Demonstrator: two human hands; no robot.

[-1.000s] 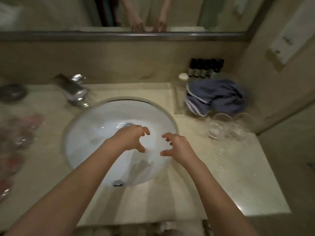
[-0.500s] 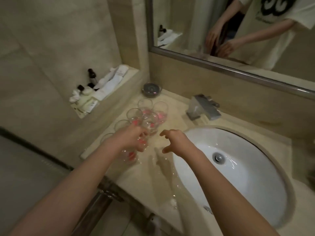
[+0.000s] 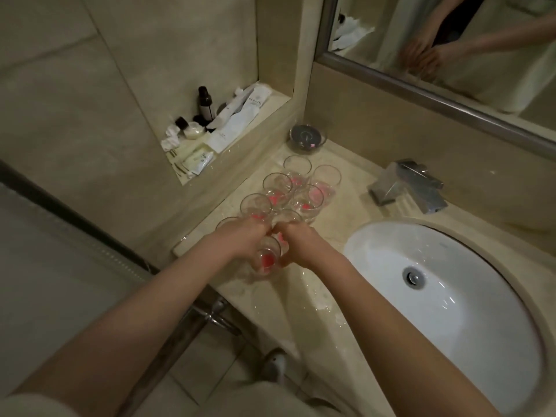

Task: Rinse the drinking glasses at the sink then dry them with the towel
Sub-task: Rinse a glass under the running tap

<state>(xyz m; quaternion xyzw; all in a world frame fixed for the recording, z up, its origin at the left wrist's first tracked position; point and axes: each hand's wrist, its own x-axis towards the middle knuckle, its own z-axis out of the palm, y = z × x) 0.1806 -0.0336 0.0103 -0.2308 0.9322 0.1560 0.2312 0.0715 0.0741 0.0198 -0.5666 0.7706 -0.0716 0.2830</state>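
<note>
Several clear drinking glasses (image 3: 310, 200) with pink residue at the bottom stand clustered on the wet counter, left of the white sink (image 3: 469, 335). My left hand (image 3: 240, 240) grips the nearest glass (image 3: 268, 257) at the front of the cluster. My right hand (image 3: 302, 246) curls round a glass from the other side, thumb low by the nearest one; whether it holds that one or its neighbour is hidden by the fingers. The towel is out of view.
A chrome faucet (image 3: 412, 185) stands behind the basin. A small dark dish (image 3: 307, 136) sits at the counter's back corner. A wall niche (image 3: 210, 130) holds bottles and toiletry packets. The mirror (image 3: 451, 40) hangs above. Water pools on the counter (image 3: 304, 293).
The view swung from the sink's right side to its left. Both hands moved from over the basin to the cluster of glasses and closed on glass at its front.
</note>
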